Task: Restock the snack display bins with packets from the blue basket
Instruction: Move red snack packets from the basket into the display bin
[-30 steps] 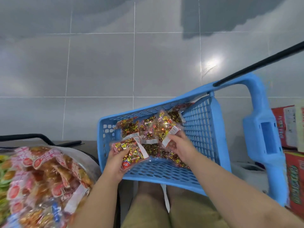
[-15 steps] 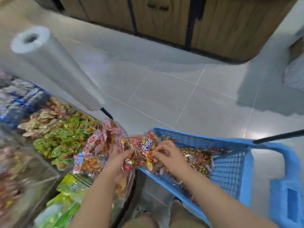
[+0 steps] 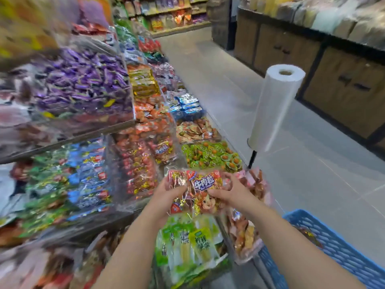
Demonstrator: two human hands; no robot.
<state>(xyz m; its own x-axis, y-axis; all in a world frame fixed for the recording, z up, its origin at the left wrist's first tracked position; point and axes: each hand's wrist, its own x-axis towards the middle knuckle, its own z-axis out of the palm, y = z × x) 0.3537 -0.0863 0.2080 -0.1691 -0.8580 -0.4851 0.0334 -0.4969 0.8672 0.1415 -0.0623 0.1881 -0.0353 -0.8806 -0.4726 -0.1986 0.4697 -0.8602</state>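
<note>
Squarely between left hand [image 3: 167,193] and right hand [image 3: 231,192], snack packets [image 3: 203,184]

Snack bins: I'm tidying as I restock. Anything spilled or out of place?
No, nothing plainly odd: the floor shows no spill; left hand and right hand hold packets over the bins. Far-left bins are too blurred to judge.

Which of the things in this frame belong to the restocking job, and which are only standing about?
Part of the job:
- snack packets, gripped by the left hand and right hand
- blue basket
- display bins

Just standing about:
- plastic bag roll on its stand
- wooden cabinets
- far shelves
</note>
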